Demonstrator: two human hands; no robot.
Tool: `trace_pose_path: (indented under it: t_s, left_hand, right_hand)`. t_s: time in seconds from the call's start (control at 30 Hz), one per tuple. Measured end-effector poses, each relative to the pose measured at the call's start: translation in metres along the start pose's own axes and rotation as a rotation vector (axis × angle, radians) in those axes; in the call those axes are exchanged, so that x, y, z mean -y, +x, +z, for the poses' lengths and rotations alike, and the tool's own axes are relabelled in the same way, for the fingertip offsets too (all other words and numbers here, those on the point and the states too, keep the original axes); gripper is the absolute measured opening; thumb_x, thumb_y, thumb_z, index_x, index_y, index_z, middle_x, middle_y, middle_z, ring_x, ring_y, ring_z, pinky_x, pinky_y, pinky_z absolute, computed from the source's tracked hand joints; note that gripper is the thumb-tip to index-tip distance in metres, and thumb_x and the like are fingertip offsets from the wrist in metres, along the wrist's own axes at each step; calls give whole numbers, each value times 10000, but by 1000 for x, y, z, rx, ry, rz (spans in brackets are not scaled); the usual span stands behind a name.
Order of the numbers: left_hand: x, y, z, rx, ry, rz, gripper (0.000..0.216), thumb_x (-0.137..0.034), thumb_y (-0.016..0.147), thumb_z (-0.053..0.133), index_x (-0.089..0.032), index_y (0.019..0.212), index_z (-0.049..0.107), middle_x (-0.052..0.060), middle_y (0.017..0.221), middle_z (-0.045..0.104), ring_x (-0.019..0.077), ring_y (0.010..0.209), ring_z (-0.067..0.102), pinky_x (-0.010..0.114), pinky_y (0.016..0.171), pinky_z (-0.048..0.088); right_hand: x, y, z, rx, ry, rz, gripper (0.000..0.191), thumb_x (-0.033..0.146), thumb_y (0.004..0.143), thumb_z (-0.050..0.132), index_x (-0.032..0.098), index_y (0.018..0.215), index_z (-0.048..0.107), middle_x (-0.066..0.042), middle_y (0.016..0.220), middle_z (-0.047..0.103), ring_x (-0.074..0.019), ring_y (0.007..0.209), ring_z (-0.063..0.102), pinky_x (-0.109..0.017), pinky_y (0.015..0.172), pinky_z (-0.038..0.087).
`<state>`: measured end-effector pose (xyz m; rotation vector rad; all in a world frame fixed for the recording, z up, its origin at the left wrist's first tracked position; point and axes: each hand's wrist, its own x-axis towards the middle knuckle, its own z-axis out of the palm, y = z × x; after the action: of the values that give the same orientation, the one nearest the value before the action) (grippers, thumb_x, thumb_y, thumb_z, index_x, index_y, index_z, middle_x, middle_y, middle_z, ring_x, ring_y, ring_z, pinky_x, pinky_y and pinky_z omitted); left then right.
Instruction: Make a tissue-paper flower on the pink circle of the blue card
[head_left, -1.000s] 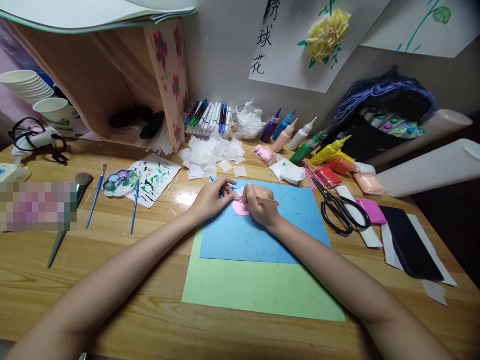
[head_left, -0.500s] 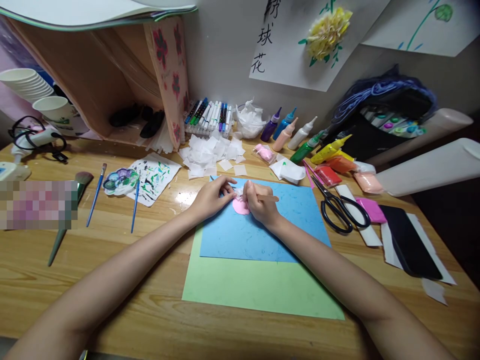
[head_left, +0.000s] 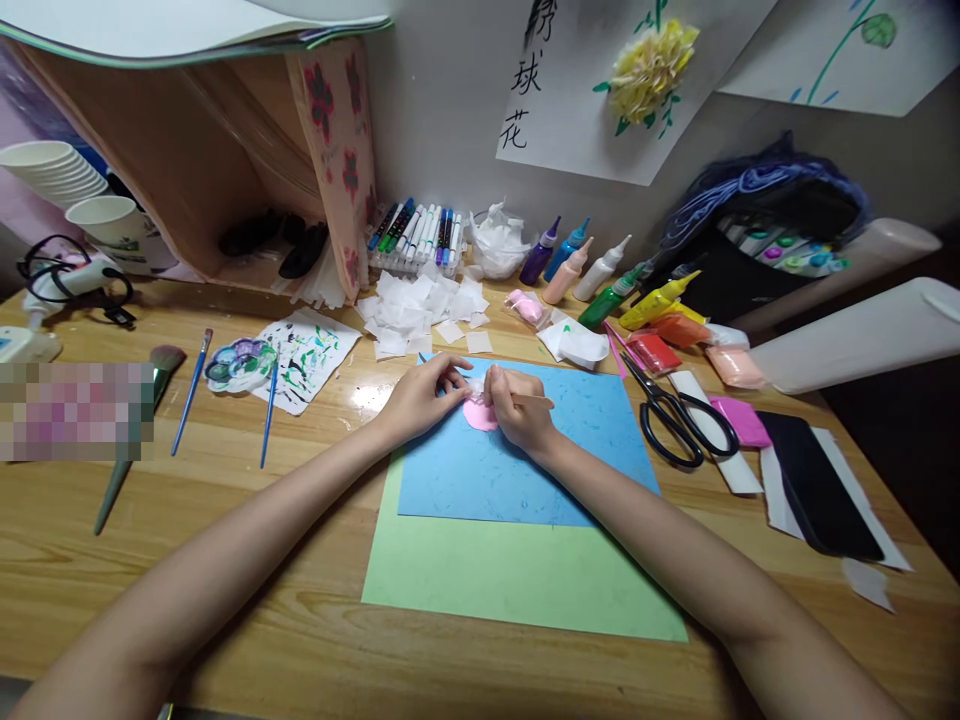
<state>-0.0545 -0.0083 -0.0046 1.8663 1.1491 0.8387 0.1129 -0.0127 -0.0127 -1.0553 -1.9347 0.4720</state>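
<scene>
A pink clay disc (head_left: 480, 417) lies on the blue sheet of paper (head_left: 465, 480), with crumpled whitish tissue paper (head_left: 475, 384) along its far edge. My left hand (head_left: 427, 395) rests at the disc's left, its fingers curled and the thumb tip against the tissue. What those fingertips pinch is too small to make out. On the disc's right, my right hand (head_left: 519, 402) is closed around a wooden stick (head_left: 538, 402). The stick's back end sticks out to the right; its tip is hidden behind the fingers.
A green sheet (head_left: 525, 580) lies under the blue one. Behind are tissue squares (head_left: 420, 305), markers (head_left: 416, 235) and paint bottles (head_left: 570, 270). Scissors (head_left: 679, 415) and a black phone (head_left: 817, 485) lie right; paintbrushes (head_left: 193, 390) and a stained paper (head_left: 315, 355) lie left.
Both hands keep almost the same pose at the disc. The whole view has shifted very slightly; nothing is visibly taken up or let go.
</scene>
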Motion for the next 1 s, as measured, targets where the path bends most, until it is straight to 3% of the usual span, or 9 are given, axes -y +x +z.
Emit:
trace_pose_path:
  t_s: [0.27, 0.43, 0.67, 0.77, 0.9, 1.0]
  left_hand:
    - [0, 0, 0, 8, 14, -5, 256, -241, 789, 565, -172, 1035, 551, 10, 825, 656, 102, 675, 553, 227, 622, 411]
    - [0, 0, -1, 8, 16, 1, 247, -233, 786, 558, -170, 1025, 550, 6, 801, 652, 103, 658, 552, 230, 618, 412]
    - [-2, -2, 1, 2, 42, -8, 252, -278, 807, 549, -180, 1039, 552, 0, 792, 636, 111, 671, 557, 233, 630, 423]
    - [-2, -1, -6, -125, 157, 5, 196, -306, 863, 471, -185, 976, 575, 22, 842, 623, 132, 729, 558, 256, 671, 432]
    - [7, 2, -27, -433, 548, -58, 194, -300, 870, 448, -178, 940, 582, 78, 935, 574, 214, 892, 523, 337, 778, 416]
    - [18, 4, -39, -476, 725, -153, 227, -328, 843, 488, -167, 973, 583, 106, 949, 552, 263, 916, 494, 378, 775, 410]
  right_hand:
    - [-2, 0, 2, 18, 17, 79, 474, 323, 956, 255, 200, 536, 438, -20, 512, 535, -126, 515, 532, -266, 582, 413]
    - [-2, -1, 2, 21, 41, 32, 473, 326, 956, 253, 201, 544, 448, -22, 531, 538, -130, 534, 537, -270, 592, 418]
    - [2, 2, 1, 27, 46, 84, 495, 327, 959, 246, 201, 517, 427, -10, 495, 497, -120, 487, 492, -265, 557, 392]
    - [3, 0, -1, 1, 72, 38, 481, 316, 958, 252, 201, 525, 427, -6, 497, 489, -119, 487, 483, -267, 550, 382]
    - [2, -4, -4, -95, 179, 60, 485, 321, 959, 255, 201, 520, 423, 3, 481, 454, -116, 465, 454, -268, 519, 368]
    - [1, -5, -4, -130, 244, 93, 506, 337, 959, 256, 199, 507, 437, 7, 460, 426, -115, 443, 432, -273, 495, 357]
